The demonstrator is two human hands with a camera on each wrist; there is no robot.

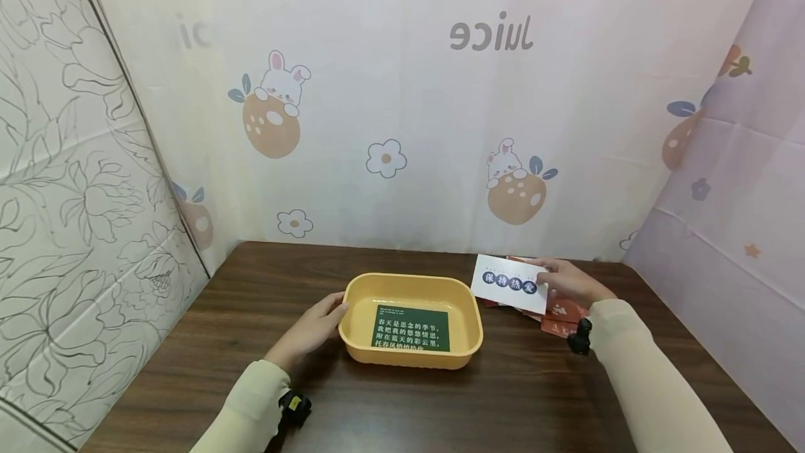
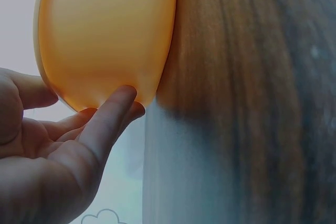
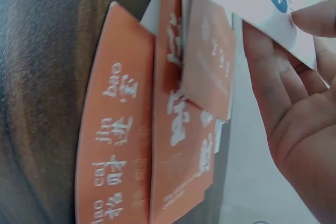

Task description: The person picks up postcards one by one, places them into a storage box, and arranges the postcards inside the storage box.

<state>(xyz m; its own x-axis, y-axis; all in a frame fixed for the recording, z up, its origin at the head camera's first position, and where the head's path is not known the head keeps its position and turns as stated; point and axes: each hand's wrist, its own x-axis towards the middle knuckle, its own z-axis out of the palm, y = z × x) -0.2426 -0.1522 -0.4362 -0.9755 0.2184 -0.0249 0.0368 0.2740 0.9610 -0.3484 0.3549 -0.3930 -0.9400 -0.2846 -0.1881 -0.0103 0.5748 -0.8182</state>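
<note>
A yellow plastic basin (image 1: 410, 358) sits on the table, a dark green card (image 1: 411, 329) with white writing lying inside it. My left hand (image 1: 316, 327) holds the basin's left end. In the left wrist view, its thumb is at the rim and its fingers (image 2: 113, 111) lie against the outer wall. To the right of the basin, my right hand (image 1: 569, 280) pinches a white card (image 1: 511, 284) with blue round characters between thumb and fingers. Beneath and beside that card lies a loose pile of red cards (image 3: 181, 124) with white writing.
The brown wooden table (image 1: 503, 397) ends at a back curtain (image 1: 390, 89) printed with rabbits and fruit. Further hangings stand along the left and right sides. The card pile lies near the table's back right.
</note>
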